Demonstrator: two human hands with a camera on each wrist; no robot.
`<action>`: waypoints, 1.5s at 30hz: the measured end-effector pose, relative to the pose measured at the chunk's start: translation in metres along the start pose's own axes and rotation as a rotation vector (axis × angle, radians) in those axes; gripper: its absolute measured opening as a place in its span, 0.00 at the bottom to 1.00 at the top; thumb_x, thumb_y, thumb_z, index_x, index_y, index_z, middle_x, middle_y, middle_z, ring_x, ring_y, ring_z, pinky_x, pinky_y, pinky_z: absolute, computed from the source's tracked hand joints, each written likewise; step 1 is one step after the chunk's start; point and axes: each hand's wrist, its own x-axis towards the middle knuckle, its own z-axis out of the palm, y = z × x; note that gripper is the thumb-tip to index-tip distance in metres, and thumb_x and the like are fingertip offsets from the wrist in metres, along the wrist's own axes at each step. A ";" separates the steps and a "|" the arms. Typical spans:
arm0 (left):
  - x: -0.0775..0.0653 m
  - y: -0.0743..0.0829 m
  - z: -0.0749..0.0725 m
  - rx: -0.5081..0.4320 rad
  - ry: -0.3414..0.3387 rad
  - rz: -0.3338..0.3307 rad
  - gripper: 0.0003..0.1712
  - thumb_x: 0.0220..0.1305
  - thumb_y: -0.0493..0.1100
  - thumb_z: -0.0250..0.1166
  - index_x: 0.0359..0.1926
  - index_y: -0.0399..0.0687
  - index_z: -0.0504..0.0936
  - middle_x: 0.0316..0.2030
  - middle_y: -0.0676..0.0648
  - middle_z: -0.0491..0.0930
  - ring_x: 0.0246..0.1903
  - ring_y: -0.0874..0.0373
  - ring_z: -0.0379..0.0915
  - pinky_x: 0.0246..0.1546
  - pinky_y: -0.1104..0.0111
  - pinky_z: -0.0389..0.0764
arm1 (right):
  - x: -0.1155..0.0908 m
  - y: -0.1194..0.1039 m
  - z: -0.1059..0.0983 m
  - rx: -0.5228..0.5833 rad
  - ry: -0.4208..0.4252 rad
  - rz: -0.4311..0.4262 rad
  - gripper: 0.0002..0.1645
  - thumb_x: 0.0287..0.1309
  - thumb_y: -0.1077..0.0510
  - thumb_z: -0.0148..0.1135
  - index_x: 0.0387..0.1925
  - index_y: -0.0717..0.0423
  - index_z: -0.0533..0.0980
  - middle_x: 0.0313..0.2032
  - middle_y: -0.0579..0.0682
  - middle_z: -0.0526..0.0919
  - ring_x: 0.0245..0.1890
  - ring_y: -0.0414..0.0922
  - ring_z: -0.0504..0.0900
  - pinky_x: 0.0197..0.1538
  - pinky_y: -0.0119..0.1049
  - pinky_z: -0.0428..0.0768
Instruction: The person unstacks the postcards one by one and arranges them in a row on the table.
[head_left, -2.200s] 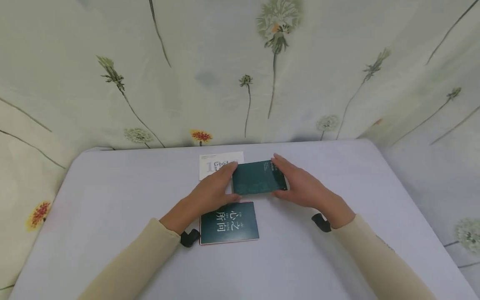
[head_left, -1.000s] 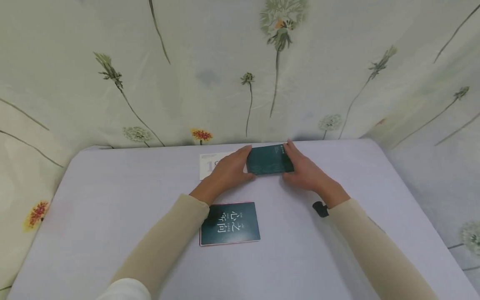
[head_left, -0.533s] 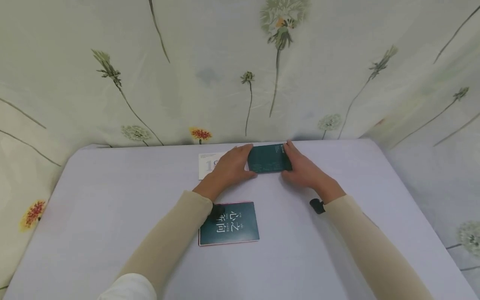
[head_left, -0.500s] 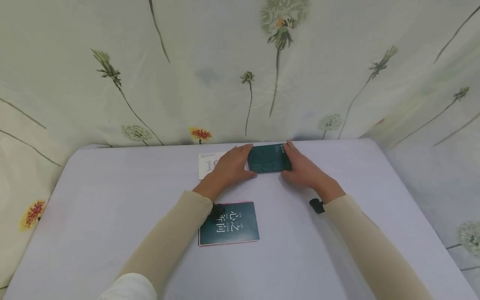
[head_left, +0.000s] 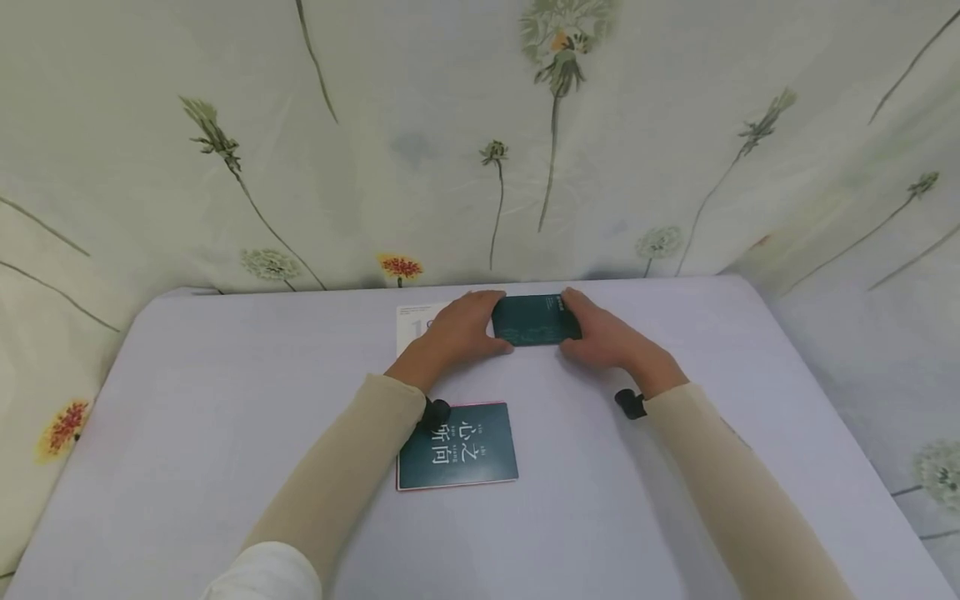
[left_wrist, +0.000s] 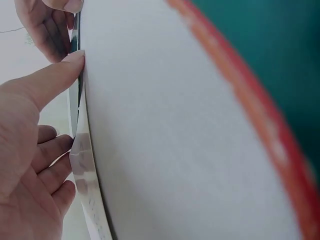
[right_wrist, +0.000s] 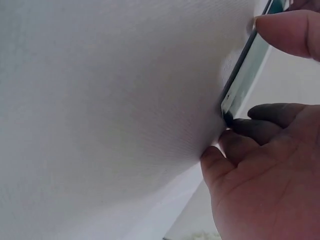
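Observation:
A small dark green book (head_left: 532, 320) is at the far side of the table, between my two hands. My left hand (head_left: 459, 332) grips its left end, with the thumb at the near edge and fingers at the far edge. At the opposite end my right hand (head_left: 603, 329) grips it the same way. The right wrist view shows the book's pale side (right_wrist: 247, 75) low against the white cloth, between thumb and fingers. Beneath my left hand and wrist lies a white printed booklet (head_left: 408, 321), mostly covered.
Nearer me, a dark green book with white characters (head_left: 480, 454) and a reddish edge lies flat, partly under my left sleeve and a black wrist camera (head_left: 435, 414). White cloth covers the table (head_left: 600, 517). A flower-printed curtain (head_left: 420, 192) hangs behind its far edge.
Over about two seconds, both hands have carried the small green book away from me and to the right. In the last half second it has only shifted slightly and straightened.

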 end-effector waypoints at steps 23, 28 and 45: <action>-0.009 -0.002 0.001 0.086 0.033 0.016 0.52 0.65 0.57 0.75 0.82 0.51 0.59 0.80 0.47 0.58 0.79 0.51 0.52 0.77 0.57 0.57 | 0.002 -0.001 0.006 0.043 0.041 0.026 0.56 0.70 0.59 0.61 0.83 0.61 0.37 0.83 0.60 0.39 0.82 0.58 0.40 0.81 0.56 0.46; -0.015 0.000 -0.001 0.099 0.023 0.031 0.50 0.67 0.53 0.74 0.82 0.49 0.58 0.80 0.47 0.59 0.79 0.52 0.51 0.78 0.58 0.57 | -0.002 -0.006 0.006 0.038 0.059 0.006 0.54 0.71 0.60 0.61 0.83 0.62 0.37 0.83 0.61 0.39 0.82 0.58 0.40 0.81 0.55 0.45; -0.048 0.001 -0.025 0.020 -0.028 0.018 0.47 0.71 0.58 0.69 0.83 0.55 0.57 0.80 0.48 0.59 0.79 0.51 0.52 0.77 0.55 0.57 | -0.032 -0.039 0.018 -0.041 0.112 -0.119 0.57 0.69 0.40 0.67 0.84 0.56 0.47 0.84 0.54 0.44 0.82 0.56 0.47 0.78 0.59 0.57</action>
